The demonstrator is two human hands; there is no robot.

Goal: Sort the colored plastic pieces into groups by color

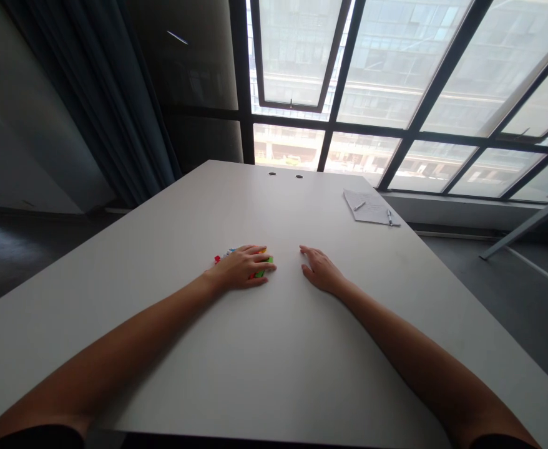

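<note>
My left hand (244, 267) lies palm down over a cluster of small, bright toy-block-like pieces, its fingers spread and covering most of them. Green pieces (268, 264) show between the fingertips, and some yellow-orange shows above them. A red piece (217, 259) sticks out past the back of the hand, beside white and blue bits (229, 252). Their exact shapes are hidden or too small to tell. To the right, apart from the pieces, my right hand (321, 268) rests on the white table (274, 349) with fingers stretched forward and nothing in it.
At the table's far right lie paper sheets (370, 209) with a pen (389, 217) and another pen-like item (359, 206) on them. Two dark round cable holes sit near the far edge. Large windows (372, 68) and a dark curtain (100, 93) stand beyond.
</note>
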